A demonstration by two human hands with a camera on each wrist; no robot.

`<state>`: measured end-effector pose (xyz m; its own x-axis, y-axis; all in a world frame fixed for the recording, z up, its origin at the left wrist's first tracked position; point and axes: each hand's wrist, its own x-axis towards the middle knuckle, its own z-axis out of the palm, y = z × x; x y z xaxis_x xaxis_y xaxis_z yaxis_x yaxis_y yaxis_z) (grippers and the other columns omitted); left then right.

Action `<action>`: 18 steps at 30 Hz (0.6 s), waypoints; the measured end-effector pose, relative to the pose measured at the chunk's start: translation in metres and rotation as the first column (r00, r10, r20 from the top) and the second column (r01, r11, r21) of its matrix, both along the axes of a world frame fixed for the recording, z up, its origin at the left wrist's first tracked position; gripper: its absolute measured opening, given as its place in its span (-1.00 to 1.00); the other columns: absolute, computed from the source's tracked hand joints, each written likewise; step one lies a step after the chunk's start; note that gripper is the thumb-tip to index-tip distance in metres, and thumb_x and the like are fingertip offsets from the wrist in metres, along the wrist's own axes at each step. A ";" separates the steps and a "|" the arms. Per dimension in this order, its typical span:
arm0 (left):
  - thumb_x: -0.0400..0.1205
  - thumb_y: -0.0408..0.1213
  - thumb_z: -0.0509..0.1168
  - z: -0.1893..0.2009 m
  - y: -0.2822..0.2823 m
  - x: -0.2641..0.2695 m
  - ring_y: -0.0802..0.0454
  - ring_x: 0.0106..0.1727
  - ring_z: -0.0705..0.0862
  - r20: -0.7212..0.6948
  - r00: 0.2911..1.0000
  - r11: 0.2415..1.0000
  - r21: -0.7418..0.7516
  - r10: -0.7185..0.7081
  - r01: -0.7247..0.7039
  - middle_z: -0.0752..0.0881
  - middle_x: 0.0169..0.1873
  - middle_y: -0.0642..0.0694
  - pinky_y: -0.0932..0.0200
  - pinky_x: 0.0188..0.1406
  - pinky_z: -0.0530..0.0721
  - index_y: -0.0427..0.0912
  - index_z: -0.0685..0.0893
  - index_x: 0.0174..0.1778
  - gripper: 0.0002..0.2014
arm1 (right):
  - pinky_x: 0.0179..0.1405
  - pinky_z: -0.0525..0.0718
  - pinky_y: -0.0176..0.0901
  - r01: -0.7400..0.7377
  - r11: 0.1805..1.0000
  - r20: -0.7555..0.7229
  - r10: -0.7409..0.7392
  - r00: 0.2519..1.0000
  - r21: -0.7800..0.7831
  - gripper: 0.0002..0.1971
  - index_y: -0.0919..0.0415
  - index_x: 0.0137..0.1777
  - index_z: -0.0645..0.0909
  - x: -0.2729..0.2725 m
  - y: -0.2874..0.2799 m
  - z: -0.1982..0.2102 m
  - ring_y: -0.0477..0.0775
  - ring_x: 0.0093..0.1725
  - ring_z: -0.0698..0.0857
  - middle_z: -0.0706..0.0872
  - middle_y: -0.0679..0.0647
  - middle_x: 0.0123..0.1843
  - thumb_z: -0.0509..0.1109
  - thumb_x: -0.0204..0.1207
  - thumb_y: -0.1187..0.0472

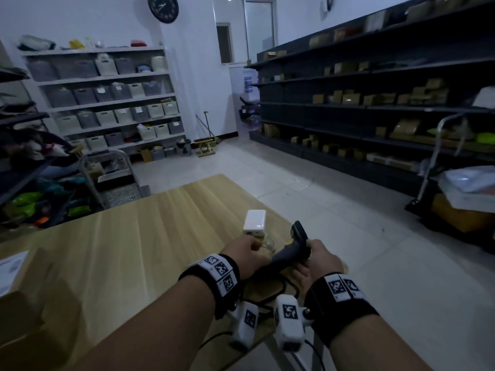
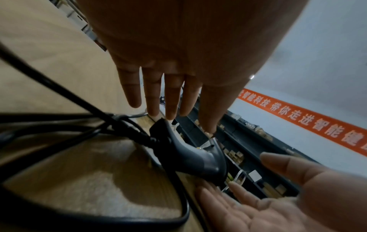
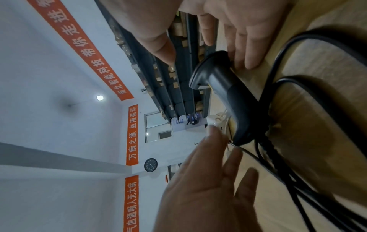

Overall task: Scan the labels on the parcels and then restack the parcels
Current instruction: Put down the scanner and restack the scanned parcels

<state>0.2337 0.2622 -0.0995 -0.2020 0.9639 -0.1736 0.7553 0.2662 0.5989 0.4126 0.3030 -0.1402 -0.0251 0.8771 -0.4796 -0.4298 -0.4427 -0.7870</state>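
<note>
A dark handheld barcode scanner (image 1: pixel 289 253) lies near the right edge of the wooden table (image 1: pixel 134 236), its black cable (image 2: pixel 59 87) looped towards me. My left hand (image 1: pixel 246 253) hovers over the handle end with straight fingers (image 2: pixel 152 97), holding nothing. My right hand (image 1: pixel 318 257) is at the scanner's head (image 3: pixel 210 70), thumb and fingers spread on either side, the fingers (image 3: pixel 250 51) touching it without curling round. A cardboard parcel with a white label (image 1: pixel 10 266) and a second parcel (image 1: pixel 18 317) sit at the table's left edge.
A small white box (image 1: pixel 254 220) stands just beyond the scanner. The table's right edge runs close under my right hand. A metal trolley (image 1: pixel 112 178) stands off the far left corner. Dark shelving with cartons (image 1: pixel 375 103) and a loaded cart (image 1: pixel 460 188) are at the right.
</note>
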 end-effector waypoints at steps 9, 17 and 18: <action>0.63 -0.13 0.67 -0.015 0.008 0.004 -0.05 0.20 0.88 -0.077 0.982 0.982 -0.096 -0.170 0.163 0.94 0.11 -0.06 0.03 0.28 0.81 -0.06 0.93 0.26 -0.71 | 0.33 0.79 0.36 0.052 0.999 -0.154 -0.051 0.987 0.002 -0.68 0.40 0.30 0.69 -0.018 -0.012 0.003 0.45 0.14 0.87 0.87 0.43 0.14 0.39 0.63 0.24; 0.60 -0.20 0.69 -0.009 -0.011 -0.011 0.20 -0.05 0.85 0.054 0.996 0.993 0.102 -0.071 0.065 0.93 -0.05 0.05 0.33 -0.05 0.71 -0.05 0.94 0.18 -0.76 | 0.18 0.85 0.28 -0.006 0.990 -0.171 0.031 0.985 0.144 -0.80 0.41 0.15 0.74 -0.039 -0.025 0.020 0.41 0.07 0.90 0.90 0.39 0.06 0.39 0.67 0.28; 0.58 -0.20 0.71 -0.008 -0.015 -0.016 0.29 -0.12 0.83 0.079 0.996 0.989 0.146 -0.034 0.022 0.91 -0.10 0.09 0.40 -0.12 0.68 -0.06 0.93 0.18 -0.73 | 0.17 0.84 0.29 -0.031 0.984 -0.172 0.062 0.983 0.177 -0.77 0.44 0.15 0.75 -0.044 -0.025 0.025 0.41 0.06 0.90 0.91 0.38 0.04 0.39 0.67 0.27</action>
<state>0.2176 0.2476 -0.1072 -0.1652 0.9851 -0.0466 0.7085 0.1515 0.6893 0.3681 0.2776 -0.1148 -0.1381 0.9422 -0.3051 -0.5507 -0.3291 -0.7671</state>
